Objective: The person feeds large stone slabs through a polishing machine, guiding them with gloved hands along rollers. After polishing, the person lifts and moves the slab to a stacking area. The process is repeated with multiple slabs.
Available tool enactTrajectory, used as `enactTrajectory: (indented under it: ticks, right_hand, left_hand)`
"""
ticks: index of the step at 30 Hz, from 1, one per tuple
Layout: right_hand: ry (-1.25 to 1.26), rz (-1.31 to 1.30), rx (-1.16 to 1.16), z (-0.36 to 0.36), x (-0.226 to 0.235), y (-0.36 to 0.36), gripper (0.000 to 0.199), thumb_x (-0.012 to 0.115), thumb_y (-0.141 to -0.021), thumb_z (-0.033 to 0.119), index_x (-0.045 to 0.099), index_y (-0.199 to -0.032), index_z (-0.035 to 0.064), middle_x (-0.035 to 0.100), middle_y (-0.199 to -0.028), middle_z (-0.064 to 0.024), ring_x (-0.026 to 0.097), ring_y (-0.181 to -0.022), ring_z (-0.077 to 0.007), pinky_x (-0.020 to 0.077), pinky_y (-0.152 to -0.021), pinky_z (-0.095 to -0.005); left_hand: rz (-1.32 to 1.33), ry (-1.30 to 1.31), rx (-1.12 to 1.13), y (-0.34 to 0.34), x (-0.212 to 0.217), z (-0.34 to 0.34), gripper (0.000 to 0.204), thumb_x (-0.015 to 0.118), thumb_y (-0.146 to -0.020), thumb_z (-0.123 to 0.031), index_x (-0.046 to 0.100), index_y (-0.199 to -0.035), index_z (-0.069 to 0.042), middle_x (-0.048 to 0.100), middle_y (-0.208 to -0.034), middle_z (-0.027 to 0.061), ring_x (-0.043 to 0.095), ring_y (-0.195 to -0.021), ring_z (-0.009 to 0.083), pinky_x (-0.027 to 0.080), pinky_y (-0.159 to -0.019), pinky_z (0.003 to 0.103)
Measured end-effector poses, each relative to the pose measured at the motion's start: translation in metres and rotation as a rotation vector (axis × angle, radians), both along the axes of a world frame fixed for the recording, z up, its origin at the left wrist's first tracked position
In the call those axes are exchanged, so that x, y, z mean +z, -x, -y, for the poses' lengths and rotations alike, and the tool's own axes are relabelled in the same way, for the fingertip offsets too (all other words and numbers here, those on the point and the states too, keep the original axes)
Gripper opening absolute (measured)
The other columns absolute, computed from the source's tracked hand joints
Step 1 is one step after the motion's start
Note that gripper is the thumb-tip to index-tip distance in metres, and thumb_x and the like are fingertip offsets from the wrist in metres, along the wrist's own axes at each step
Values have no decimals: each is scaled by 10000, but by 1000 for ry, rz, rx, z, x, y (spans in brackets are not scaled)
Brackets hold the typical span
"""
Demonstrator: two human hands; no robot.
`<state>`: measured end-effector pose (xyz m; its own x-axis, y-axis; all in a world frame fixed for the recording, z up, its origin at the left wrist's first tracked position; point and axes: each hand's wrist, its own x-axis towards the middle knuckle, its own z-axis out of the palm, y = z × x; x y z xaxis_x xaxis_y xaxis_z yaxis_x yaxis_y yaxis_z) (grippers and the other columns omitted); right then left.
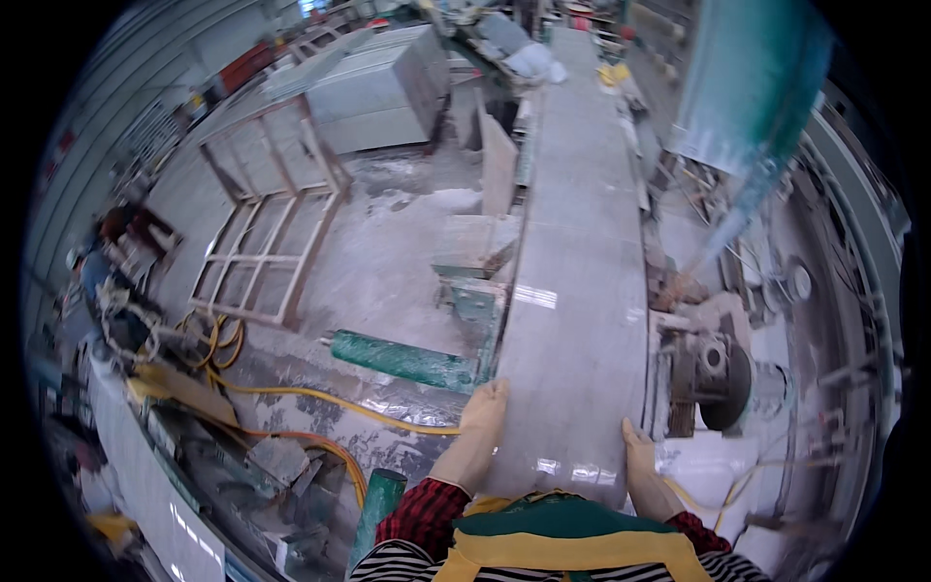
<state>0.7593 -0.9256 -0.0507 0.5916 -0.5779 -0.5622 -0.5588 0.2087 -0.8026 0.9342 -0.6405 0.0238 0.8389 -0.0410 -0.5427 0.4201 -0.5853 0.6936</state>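
A long, smooth pale-grey slab stretches from close to my body toward the far end, lying along a narrow line. My left hand grips its left edge, with fingers partly hidden at the rim. On the opposite edge, a little nearer to me, my right hand holds on; its thumb shows and its other fingers are out of sight. The slab's near end meets the green apron with yellow trim that I wear. Ceiling lights reflect off the slab's surface.
A green roller sticks out left of the line. Yellow hoses cross the floor. A wooden frame and a stack of grey slabs stand farther left. At right is a motor-like machine part; people are far left.
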Motion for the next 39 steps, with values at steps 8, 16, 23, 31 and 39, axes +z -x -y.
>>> enactTrajectory:
  ticks: [8,16,23,31,39]
  right_hand:
    - [-28,-41,114,-1,41,-11,768,668,-982,609,609,-1485,32,674,-1408,-239,637,-1260,-424,505,-1073,-458]
    - [748,-440,715,20,143,-58,745,622,-1027,603,679,-1376,-52,718,-1324,-258,666,-1263,-360,508,-1065,-448]
    - [1265,219,896,19,57,-112,650,698,-969,219,508,-1535,-39,470,-1587,-351,437,-1463,-537,357,-1224,-569]
    - [1321,257,890,25,40,-144,668,630,-1023,231,425,-1611,-9,372,-1667,-328,313,-1552,-517,240,-1284,-565]
    - [1261,209,868,21,52,-150,664,636,-1006,227,449,-1598,-8,388,-1658,-328,315,-1551,-521,246,-1287,-555]
  left_hand:
    - [163,-130,-356,-32,-9,-2,558,444,-1083,-465,713,-1232,0,728,-1269,240,685,-1210,422,522,-1039,529]
    - [578,-222,-508,-54,32,10,367,667,-967,-315,650,-1231,-60,704,-1133,208,669,-1167,421,506,-1055,520]
    - [1036,-173,-609,-30,-45,56,644,709,-948,-383,534,-1484,-74,441,-1597,205,371,-1518,410,251,-1282,545]
    - [1047,-165,-577,-34,-42,61,646,697,-962,-385,524,-1506,-83,448,-1605,179,379,-1516,399,258,-1282,541]
    - [1060,-155,-564,-39,-39,62,634,706,-961,-372,532,-1506,-99,468,-1594,163,399,-1509,386,277,-1273,531]
